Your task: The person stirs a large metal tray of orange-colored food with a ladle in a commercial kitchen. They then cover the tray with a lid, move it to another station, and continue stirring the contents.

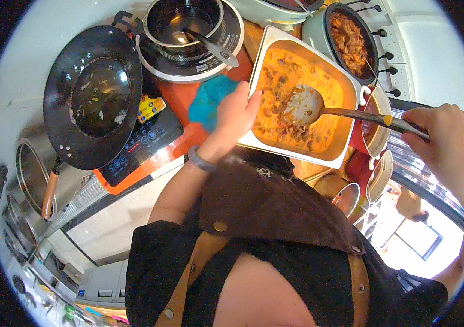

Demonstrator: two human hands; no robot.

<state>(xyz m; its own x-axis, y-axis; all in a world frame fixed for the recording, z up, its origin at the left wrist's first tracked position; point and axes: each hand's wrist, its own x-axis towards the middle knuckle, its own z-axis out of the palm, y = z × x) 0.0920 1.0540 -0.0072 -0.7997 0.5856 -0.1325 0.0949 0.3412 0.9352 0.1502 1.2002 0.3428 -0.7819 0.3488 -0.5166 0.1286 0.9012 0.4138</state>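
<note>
My left hand (238, 108) grips the near left rim of a rectangular steel food pan (348, 149). Orange sauce with dark brown pieces (281, 77) lies in the pan. A teal cloth (211, 98) lies beside and partly behind that hand. At the right, my right hand (444, 143) is closed around the dark handle of a metal wok spatula (304, 105). Its broad blade is over the sauce, its face smeared with orange bits. Whether the blade touches the sauce I cannot tell.
Left of the pan are a black wok (62, 110) on an induction cooktop (146, 141) and a dark pot (147, 28) on a round hotplate (232, 41). Beyond stands a cooker of chunky stew (348, 45). Red pots (373, 122) line the right. A person (409, 206) appears farther off.
</note>
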